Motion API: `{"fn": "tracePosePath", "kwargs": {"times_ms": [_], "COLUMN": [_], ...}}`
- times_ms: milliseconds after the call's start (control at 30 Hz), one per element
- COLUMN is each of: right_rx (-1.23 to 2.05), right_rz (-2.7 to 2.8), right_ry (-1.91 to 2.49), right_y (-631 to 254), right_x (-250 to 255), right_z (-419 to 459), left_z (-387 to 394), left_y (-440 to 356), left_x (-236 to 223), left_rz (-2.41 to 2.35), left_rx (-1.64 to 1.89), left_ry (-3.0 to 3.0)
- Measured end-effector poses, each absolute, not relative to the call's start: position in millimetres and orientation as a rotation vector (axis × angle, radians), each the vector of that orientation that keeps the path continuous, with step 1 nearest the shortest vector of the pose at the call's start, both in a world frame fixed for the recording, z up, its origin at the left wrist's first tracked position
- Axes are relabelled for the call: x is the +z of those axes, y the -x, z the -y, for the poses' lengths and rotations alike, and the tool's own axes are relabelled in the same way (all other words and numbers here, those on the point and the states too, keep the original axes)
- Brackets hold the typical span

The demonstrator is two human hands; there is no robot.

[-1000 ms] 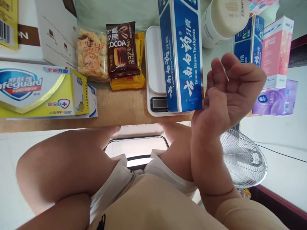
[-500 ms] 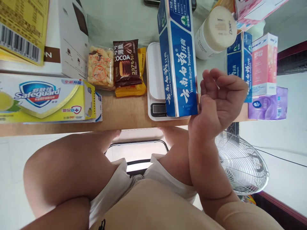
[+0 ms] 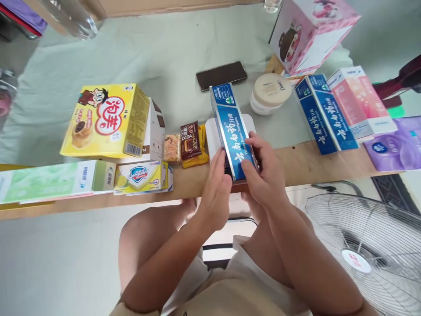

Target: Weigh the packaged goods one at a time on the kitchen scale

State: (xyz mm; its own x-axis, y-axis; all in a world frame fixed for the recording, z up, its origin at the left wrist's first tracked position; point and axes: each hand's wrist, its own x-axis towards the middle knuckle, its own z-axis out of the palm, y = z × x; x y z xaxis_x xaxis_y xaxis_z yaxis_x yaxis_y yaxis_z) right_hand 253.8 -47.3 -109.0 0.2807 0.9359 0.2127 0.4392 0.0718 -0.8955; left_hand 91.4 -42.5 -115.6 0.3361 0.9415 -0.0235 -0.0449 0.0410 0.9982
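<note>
A blue toothpaste box (image 3: pixel 233 134) lies lengthwise on a white kitchen scale (image 3: pixel 213 137) near the table's front edge. My right hand (image 3: pixel 268 173) is closed on the box's near right end, thumb on its top face and forefinger along the side. Against the box's left side rests my left hand (image 3: pixel 215 195), its fingers stretched out and close together. The scale's display is hidden behind that hand and the box. Just left of the scale are a brown cocoa snack packet (image 3: pixel 190 140), a yellow packet (image 3: pixel 201 156) beneath it and a clear-wrapped snack (image 3: pixel 172 148).
At left stand a yellow snack box (image 3: pixel 103 120), a Safeguard soap box (image 3: pixel 140 176) and a green box (image 3: pixel 59 177). Behind the scale lie a phone (image 3: pixel 222 75) and a cream jar (image 3: pixel 270 94). Another toothpaste box (image 3: pixel 325 114) and a pink box (image 3: pixel 360 101) are right. A fan (image 3: pixel 368 245) stands below.
My view has drawn back and shows more of the table. My left hand has come into view at the box's left side. My right hand has moved from beside the box onto it.
</note>
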Motion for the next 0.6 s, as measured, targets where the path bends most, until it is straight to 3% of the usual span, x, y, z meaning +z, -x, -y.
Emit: {"fn": "tracePosePath", "kwargs": {"times_ms": [600], "right_rx": [0.629], "right_rz": [1.355], "right_ry": [1.511], "right_y": [-230], "right_x": [-88], "right_z": [48], "left_z": [48], "left_y": [-79], "left_x": [-96], "left_rz": [-0.737], "left_rx": [0.885], "left_ry": [-1.576]}}
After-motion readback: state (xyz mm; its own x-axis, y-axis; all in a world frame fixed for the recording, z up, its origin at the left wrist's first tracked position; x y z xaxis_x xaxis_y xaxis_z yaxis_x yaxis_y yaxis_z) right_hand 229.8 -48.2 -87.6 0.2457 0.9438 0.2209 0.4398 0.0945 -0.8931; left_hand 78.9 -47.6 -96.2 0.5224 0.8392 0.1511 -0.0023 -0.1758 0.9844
